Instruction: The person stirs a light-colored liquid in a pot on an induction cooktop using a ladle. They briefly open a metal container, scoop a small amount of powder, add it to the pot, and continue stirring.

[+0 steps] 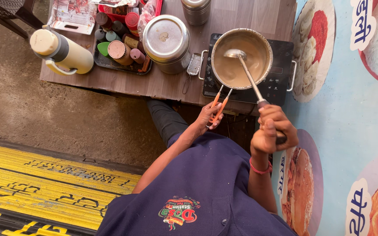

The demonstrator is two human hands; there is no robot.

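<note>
Gripping a ladle (246, 72) over the pot (241, 58), right hand (273, 129); left hand (207, 119) closed on orange-handled tongs (219, 106).

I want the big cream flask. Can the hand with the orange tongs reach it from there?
Probably not as things stand: the left hand is busy holding the orange tongs, and the cream flask lies at the table's far end.

The steel canister (196, 9) at the table's (246, 17) far edge is chopped off by the top of the frame, same for the red basket (110, 11). Ladle handle's end disappears inside the right hand (273, 129). The tongs' tips hide under the pot (241, 58).
</note>
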